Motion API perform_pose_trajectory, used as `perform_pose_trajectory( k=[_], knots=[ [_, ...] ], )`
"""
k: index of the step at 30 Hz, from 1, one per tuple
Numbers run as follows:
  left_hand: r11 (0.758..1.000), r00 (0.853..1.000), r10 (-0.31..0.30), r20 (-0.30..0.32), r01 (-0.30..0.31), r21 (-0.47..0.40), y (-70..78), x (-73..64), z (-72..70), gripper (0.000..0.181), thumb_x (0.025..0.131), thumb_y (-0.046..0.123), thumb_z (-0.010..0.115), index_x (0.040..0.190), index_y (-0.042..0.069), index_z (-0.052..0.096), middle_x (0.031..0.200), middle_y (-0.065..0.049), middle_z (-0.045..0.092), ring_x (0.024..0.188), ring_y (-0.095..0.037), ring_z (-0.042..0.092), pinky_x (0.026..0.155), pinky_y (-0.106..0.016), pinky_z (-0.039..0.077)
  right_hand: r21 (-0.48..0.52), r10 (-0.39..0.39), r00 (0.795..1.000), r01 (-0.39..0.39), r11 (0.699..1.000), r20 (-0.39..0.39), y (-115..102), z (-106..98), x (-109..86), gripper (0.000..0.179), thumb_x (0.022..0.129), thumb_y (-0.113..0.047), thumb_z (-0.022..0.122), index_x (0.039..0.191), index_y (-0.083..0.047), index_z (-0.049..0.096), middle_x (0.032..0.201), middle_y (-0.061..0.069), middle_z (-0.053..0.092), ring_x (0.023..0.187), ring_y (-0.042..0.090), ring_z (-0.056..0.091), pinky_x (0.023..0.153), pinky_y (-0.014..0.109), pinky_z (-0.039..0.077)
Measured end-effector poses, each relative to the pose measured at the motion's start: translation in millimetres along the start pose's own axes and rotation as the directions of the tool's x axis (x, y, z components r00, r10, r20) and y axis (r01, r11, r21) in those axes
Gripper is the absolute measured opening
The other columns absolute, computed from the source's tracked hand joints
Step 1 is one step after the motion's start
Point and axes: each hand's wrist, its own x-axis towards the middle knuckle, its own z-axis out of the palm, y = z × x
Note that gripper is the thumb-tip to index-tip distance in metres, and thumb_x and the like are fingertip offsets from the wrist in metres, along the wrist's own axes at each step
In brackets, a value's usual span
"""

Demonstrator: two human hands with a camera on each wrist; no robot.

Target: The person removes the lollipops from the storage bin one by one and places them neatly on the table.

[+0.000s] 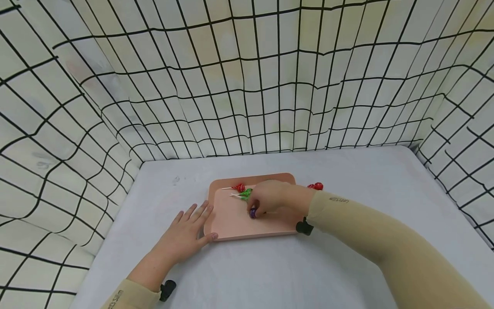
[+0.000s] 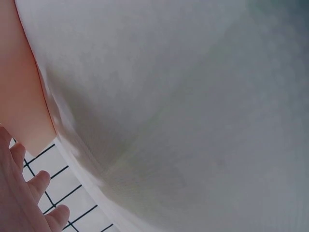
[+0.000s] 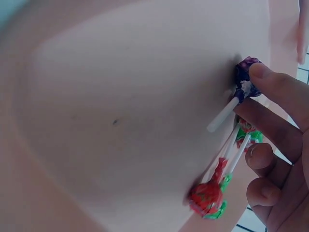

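A pink rectangular tray lies on the white table. My right hand is over its middle and pinches a purple-wrapped lollipop between thumb and fingers, low over the tray. The white stick of that lollipop points away from the hand in the right wrist view. A red lollipop and green lollipops lie in the tray's upper left part, sticks to the left. My left hand is spread flat at the tray's left side, its thumb touching the near left corner.
More red lollipops lie just right of the tray, partly hidden by the right forearm. White walls with a black grid stand behind and at both sides of the table.
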Motion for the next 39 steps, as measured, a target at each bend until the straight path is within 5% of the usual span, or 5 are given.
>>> perform_pose_trajectory(
  k=[18,30,39],
  knots=[
    [1.0,1.0,-0.003,0.003,0.003,-0.004,1.4,-0.2,-2.7,0.088,0.091,0.069,0.05,0.158,0.018,0.026,0.164,-0.002,0.022,0.149,-0.036,0.02,0.117,-0.061,0.015,0.003,0.063,0.995,-0.063,0.998,-0.084,19.9,-1.1,-13.9,0.027,0.087,-0.039,0.076,0.114,-0.037,0.075,0.086,-0.018,0.064,0.083,0.005,0.057,0.073,0.025,0.049],
    [1.0,1.0,-0.01,0.003,0.01,-0.011,3.2,-0.3,-2.9,0.088,0.091,0.068,0.052,0.158,0.018,0.027,0.164,-0.003,0.022,0.149,-0.037,0.021,0.117,-0.062,0.016,0.07,0.036,0.998,-0.032,0.997,-0.055,18.6,-0.4,-13.5,0.026,0.089,-0.026,0.074,0.113,-0.035,0.076,0.104,-0.022,0.066,0.095,0.004,0.057,0.082,0.025,0.049],
    [1.0,1.0,-0.012,0.001,0.012,-0.015,1.2,0.1,-0.3,0.089,0.09,0.07,0.05,0.158,0.019,0.026,0.164,-0.002,0.021,0.149,-0.036,0.02,0.118,-0.061,0.015,0.029,0.025,0.999,-0.024,0.999,-0.024,14.9,1.8,-12.0,0.028,0.089,-0.025,0.073,0.113,-0.039,0.075,0.111,-0.022,0.066,0.097,0.003,0.054,0.085,0.026,0.046]
  ],
)
